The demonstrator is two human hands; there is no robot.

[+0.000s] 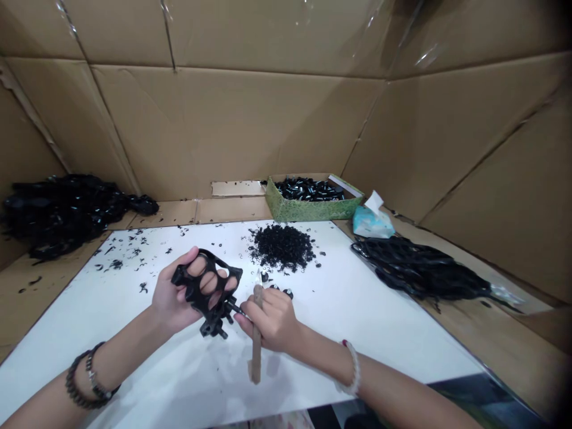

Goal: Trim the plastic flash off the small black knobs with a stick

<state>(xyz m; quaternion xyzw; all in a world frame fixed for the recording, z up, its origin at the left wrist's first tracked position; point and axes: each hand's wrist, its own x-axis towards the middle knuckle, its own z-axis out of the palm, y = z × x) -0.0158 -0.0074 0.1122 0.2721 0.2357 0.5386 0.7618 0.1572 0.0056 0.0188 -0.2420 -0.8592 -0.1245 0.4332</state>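
Nearer than the heap of tiny black pieces (pixel 283 245), a black openwork plastic frame (pixel 218 311) is gripped by the left hand (pixel 172 298), a brown stick-shaped tool (pixel 256 357) by the right hand (pixel 274 319); the frame is best kept steady, fingers clear.

white tabletop (pixel 179 375) leaves room between forearms (pixel 129 339); held black part (pixel 193 292), then black pile (pixel 283 245), block ahead

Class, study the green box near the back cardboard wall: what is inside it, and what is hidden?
Inside the green box is a heap of small black pieces, some with shiny glints. The top layer covers whatever lies beneath, so the box's bottom cannot be seen.
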